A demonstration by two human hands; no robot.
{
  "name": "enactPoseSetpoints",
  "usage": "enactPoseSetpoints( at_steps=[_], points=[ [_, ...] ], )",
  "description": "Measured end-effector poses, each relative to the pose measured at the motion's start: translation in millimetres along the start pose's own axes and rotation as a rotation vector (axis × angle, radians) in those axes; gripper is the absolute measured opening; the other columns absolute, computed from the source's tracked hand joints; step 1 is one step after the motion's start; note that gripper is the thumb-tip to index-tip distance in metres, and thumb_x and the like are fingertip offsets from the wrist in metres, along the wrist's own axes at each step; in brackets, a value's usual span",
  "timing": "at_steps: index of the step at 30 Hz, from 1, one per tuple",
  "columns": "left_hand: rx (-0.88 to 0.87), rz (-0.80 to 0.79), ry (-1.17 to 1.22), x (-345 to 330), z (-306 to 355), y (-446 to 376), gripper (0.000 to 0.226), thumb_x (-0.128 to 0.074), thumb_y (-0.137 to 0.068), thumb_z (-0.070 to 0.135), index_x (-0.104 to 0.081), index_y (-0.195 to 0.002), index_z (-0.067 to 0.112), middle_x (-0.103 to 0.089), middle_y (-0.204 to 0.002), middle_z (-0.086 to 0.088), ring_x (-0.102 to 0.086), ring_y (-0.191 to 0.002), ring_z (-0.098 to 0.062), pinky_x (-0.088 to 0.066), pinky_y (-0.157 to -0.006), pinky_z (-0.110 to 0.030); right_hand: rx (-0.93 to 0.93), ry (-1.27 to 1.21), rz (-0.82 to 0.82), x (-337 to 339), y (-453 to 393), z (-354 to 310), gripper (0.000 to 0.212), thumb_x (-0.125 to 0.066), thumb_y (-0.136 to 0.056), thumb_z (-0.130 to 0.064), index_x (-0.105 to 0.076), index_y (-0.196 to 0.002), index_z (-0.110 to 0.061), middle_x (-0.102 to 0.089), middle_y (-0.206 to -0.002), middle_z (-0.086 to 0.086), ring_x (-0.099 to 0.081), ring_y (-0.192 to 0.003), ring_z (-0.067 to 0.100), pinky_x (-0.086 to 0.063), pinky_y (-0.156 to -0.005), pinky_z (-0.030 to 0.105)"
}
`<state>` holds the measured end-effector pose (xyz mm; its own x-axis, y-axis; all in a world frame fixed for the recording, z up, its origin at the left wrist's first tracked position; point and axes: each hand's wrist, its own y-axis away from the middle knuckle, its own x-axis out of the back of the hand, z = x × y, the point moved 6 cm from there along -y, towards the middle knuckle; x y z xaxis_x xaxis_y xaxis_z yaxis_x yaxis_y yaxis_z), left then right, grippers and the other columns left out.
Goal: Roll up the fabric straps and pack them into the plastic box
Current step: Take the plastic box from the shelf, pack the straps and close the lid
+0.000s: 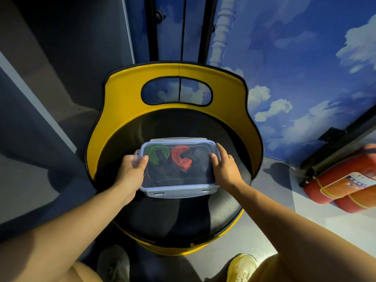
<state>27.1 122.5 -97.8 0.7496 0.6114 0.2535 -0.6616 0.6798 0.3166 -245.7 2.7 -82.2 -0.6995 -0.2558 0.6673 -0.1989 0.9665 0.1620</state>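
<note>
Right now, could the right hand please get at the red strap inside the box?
Probably not: the clear lid covers the plastic box, shutting the red strap beneath, and the right hand rests on it.

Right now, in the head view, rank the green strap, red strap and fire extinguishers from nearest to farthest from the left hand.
1. Green strap: in the box, just right of the left hand.
2. Red strap: mid-box, farther right.
3. Fire extinguishers: on the floor, far right.

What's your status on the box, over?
Left hand grips box end, right hand flat on lid. Green strap, red strap inside. Nothing in the way.
</note>
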Motion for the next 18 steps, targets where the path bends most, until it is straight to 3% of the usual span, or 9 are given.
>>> enactPoseSetpoints(
  at_steps=[4, 7, 10, 13, 18],
  points=[
    [0.000, -0.019, 0.008, 2.0, -2.1, 2.8, 0.018, -0.053, -0.104, 0.035, -0.055, -0.119, 0.025, -0.068, -0.113, 0.002, -0.067, -0.106, -0.020, -0.055, -0.096, -0.051, 0.016, 0.025, -0.006, -0.3, 2.1, -3.8, 0.052, -0.033, -0.105, -0.052, -0.020, -0.155, -0.048, -0.046, -0.120, 0.011, -0.057, -0.115, 0.034, -0.045, -0.100, 0.042],
    [-0.012, -0.042, 0.026, 2.4, 0.7, 6.3, 0.035, -0.053, -0.104, 0.035, -0.048, -0.138, 0.035, -0.061, -0.129, 0.011, -0.060, -0.118, -0.015, -0.051, -0.101, -0.046, 0.015, 0.023, -0.006, -0.3, 3.8, -4.0, 0.049, -0.030, -0.105, -0.053, -0.022, -0.153, -0.052, -0.041, -0.117, 0.005, -0.057, -0.114, 0.033, -0.047, -0.103, 0.045],
    [-0.051, -0.090, -0.040, -0.4, 6.0, 11.2, 0.054, -0.044, -0.107, 0.035, -0.023, -0.156, 0.045, -0.044, -0.141, 0.014, -0.048, -0.128, -0.014, -0.043, -0.107, -0.044, 0.048, 0.137, 0.016, 0.3, 9.6, -10.9, 0.048, -0.026, -0.108, -0.046, -0.022, -0.156, -0.042, -0.040, -0.126, 0.006, -0.059, -0.109, 0.036, -0.045, -0.096, 0.040],
    [-0.111, -0.139, -0.232, -5.6, 7.4, 6.8, 0.049, -0.027, -0.110, 0.041, -0.020, -0.157, 0.046, -0.033, -0.161, 0.002, -0.040, -0.142, -0.023, -0.036, -0.113, -0.045, 0.175, 0.258, 0.073, 0.9, 8.7, -17.7, 0.047, -0.025, -0.109, -0.036, -0.026, -0.156, -0.029, -0.037, -0.142, 0.009, -0.057, -0.110, 0.038, -0.045, -0.092, 0.039],
    [-0.092, -0.189, -0.285, -8.8, 7.0, 0.2, 0.049, -0.022, -0.111, 0.037, -0.018, -0.160, 0.040, -0.033, -0.162, 0.001, -0.037, -0.145, -0.024, -0.032, -0.114, -0.042, 0.197, 0.255, -0.017, -6.4, 0.7, -9.7, 0.054, -0.024, -0.109, -0.037, -0.018, -0.160, -0.022, -0.023, -0.165, 0.003, -0.037, -0.144, 0.027, -0.032, -0.116, 0.037]
  ],
)
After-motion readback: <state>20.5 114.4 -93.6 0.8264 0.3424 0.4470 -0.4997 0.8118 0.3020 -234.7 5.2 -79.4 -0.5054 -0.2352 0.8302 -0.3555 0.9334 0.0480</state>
